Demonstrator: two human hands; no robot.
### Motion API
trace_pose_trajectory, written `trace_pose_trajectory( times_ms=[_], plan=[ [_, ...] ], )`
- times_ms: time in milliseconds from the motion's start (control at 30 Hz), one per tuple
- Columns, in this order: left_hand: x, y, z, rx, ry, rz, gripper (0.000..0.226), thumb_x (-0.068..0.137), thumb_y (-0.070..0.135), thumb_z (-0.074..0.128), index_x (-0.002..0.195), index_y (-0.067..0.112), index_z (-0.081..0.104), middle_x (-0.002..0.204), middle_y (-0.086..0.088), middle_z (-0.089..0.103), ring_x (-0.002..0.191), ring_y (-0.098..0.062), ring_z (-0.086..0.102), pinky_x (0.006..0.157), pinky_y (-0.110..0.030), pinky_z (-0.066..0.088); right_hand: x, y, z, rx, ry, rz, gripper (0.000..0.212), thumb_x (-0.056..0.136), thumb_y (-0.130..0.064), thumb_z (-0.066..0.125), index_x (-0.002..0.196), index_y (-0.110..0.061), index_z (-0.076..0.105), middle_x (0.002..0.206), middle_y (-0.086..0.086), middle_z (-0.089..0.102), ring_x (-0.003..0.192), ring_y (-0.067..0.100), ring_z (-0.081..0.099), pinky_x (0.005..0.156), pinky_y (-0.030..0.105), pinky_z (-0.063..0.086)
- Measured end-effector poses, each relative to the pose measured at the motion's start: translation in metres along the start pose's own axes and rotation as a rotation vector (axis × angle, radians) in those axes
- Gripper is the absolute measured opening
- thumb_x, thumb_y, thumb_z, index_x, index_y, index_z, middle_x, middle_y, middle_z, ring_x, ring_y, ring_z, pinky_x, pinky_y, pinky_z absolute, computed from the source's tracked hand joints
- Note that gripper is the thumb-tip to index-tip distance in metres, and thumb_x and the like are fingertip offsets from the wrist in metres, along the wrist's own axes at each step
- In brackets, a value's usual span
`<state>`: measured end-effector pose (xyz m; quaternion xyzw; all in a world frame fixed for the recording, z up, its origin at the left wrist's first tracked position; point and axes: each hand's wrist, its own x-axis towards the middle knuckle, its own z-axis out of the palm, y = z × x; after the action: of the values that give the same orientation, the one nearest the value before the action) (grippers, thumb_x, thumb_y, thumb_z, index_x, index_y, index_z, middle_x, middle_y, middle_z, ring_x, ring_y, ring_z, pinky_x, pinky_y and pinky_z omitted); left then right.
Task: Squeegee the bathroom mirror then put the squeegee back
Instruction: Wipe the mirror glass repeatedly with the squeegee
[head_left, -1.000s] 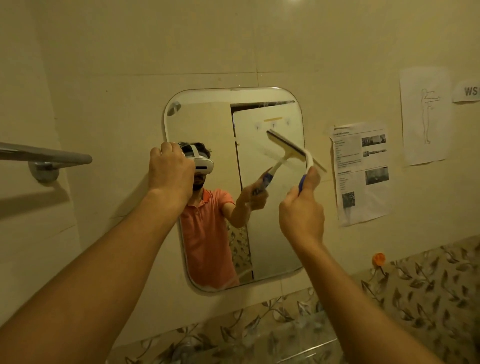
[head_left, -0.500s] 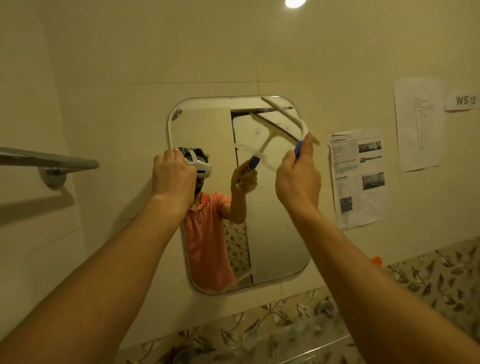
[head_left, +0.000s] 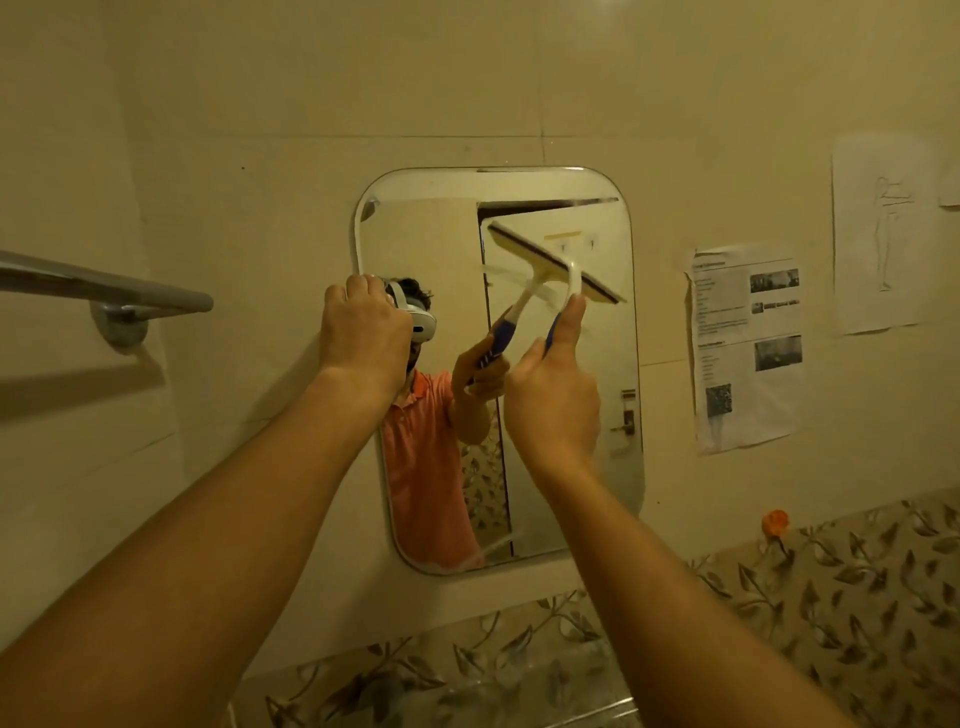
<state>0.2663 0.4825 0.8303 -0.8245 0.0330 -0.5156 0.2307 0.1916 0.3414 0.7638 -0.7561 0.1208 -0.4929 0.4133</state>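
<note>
A rounded rectangular mirror (head_left: 587, 415) hangs on the beige tiled wall. My right hand (head_left: 553, 402) grips the blue handle of a white squeegee (head_left: 558, 265), thumb up along the neck. The blade lies slanted against the upper right part of the glass, its right end lower. My left hand (head_left: 363, 332) is closed on the mirror's left edge, holding it. The glass reflects a person in an orange shirt wearing a headset, and the squeegee.
A metal towel bar (head_left: 104, 291) juts from the wall at left. Printed sheets (head_left: 748, 343) and a line drawing (head_left: 885, 234) are stuck to the wall at right. A small orange knob (head_left: 775, 521) sits above the leaf-patterned tile band (head_left: 831, 597).
The squeegee went up to the mirror's top right corner, then came back down the glass with my right hand. My left hand stayed on the mirror's left edge.
</note>
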Motion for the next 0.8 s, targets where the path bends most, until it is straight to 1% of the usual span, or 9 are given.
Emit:
trace_pose_trajectory(
  times_ms=[100, 267, 367, 467, 533, 633, 700, 767, 800],
  plan=[
    [-0.002, -0.001, -0.004, -0.011, -0.007, 0.009, 0.052, 0.089, 0.043, 0.066, 0.13, 0.013, 0.06, 0.125, -0.011, 0.055, 0.114, -0.027, 0.05, 0.093, -0.037, 0.043, -0.028, 0.009, 0.007, 0.006, -0.057, 0.036, 0.069, 0.108, -0.037, 0.032, 0.156, -0.041, -0.017, 0.067, 0.003, 0.055, 0.055, 0.015, 0.056, 0.049, 0.03, 0.043],
    [-0.004, -0.002, -0.012, -0.033, -0.026, 0.038, 0.047, 0.087, 0.037, 0.07, 0.128, 0.016, 0.061, 0.125, -0.012, 0.055, 0.116, -0.028, 0.049, 0.093, -0.038, 0.043, -0.056, 0.014, 0.014, -0.009, -0.1, 0.057, 0.067, 0.108, -0.039, 0.03, 0.155, -0.044, -0.018, 0.069, 0.002, 0.056, 0.059, 0.014, 0.057, 0.056, 0.034, 0.053],
    [-0.005, -0.002, -0.013, -0.033, -0.029, 0.038, 0.043, 0.088, 0.035, 0.071, 0.127, 0.018, 0.061, 0.124, -0.012, 0.055, 0.115, -0.028, 0.05, 0.093, -0.038, 0.044, -0.05, 0.01, 0.002, 0.041, -0.096, 0.036, 0.065, 0.108, -0.038, 0.031, 0.158, -0.043, -0.011, 0.065, -0.001, 0.053, 0.054, 0.011, 0.052, 0.051, 0.028, 0.045],
    [-0.005, -0.002, -0.011, -0.026, -0.023, 0.035, 0.044, 0.087, 0.035, 0.072, 0.127, 0.019, 0.06, 0.124, -0.011, 0.055, 0.115, -0.027, 0.05, 0.093, -0.037, 0.044, -0.018, -0.005, -0.016, 0.081, -0.011, -0.033, 0.062, 0.109, -0.034, 0.033, 0.16, -0.039, -0.002, 0.062, -0.003, 0.05, 0.052, 0.01, 0.05, 0.049, 0.027, 0.041],
    [-0.005, -0.001, -0.01, -0.022, -0.024, 0.033, 0.046, 0.087, 0.036, 0.071, 0.128, 0.017, 0.059, 0.124, -0.011, 0.055, 0.115, -0.027, 0.05, 0.093, -0.037, 0.043, 0.014, -0.019, -0.024, 0.058, 0.045, -0.05, 0.059, 0.109, -0.034, 0.032, 0.16, -0.037, 0.002, 0.064, -0.004, 0.05, 0.052, 0.009, 0.05, 0.048, 0.026, 0.038],
    [-0.003, 0.002, -0.007, 0.003, -0.018, 0.015, 0.05, 0.09, 0.04, 0.066, 0.131, 0.013, 0.058, 0.126, -0.011, 0.055, 0.115, -0.026, 0.05, 0.092, -0.036, 0.044, 0.054, -0.039, -0.033, 0.005, 0.047, -0.067, 0.061, 0.11, -0.033, 0.03, 0.161, -0.034, -0.001, 0.066, -0.003, 0.05, 0.053, 0.008, 0.05, 0.046, 0.023, 0.034],
    [0.0, 0.002, -0.005, 0.011, -0.008, 0.014, 0.048, 0.091, 0.043, 0.065, 0.13, 0.015, 0.06, 0.126, -0.011, 0.055, 0.115, -0.027, 0.05, 0.092, -0.037, 0.043, 0.066, -0.044, -0.034, -0.025, 0.018, -0.078, 0.062, 0.109, -0.03, 0.031, 0.161, -0.032, -0.004, 0.067, -0.002, 0.049, 0.054, 0.008, 0.05, 0.046, 0.022, 0.033],
    [0.001, 0.002, -0.003, 0.016, -0.006, 0.014, 0.046, 0.091, 0.044, 0.064, 0.127, 0.016, 0.062, 0.126, -0.011, 0.056, 0.115, -0.027, 0.05, 0.092, -0.037, 0.043, 0.064, -0.043, -0.028, -0.036, -0.003, -0.077, 0.065, 0.109, -0.029, 0.032, 0.161, -0.032, -0.007, 0.068, -0.001, 0.049, 0.055, 0.009, 0.05, 0.046, 0.023, 0.036],
    [0.001, 0.002, -0.002, 0.019, -0.006, 0.013, 0.046, 0.091, 0.044, 0.064, 0.127, 0.016, 0.062, 0.126, -0.011, 0.056, 0.115, -0.027, 0.05, 0.092, -0.037, 0.043, 0.059, -0.04, -0.024, -0.041, -0.007, -0.081, 0.067, 0.109, -0.03, 0.033, 0.161, -0.032, -0.009, 0.069, 0.0, 0.051, 0.056, 0.011, 0.052, 0.048, 0.024, 0.04]
  ],
)
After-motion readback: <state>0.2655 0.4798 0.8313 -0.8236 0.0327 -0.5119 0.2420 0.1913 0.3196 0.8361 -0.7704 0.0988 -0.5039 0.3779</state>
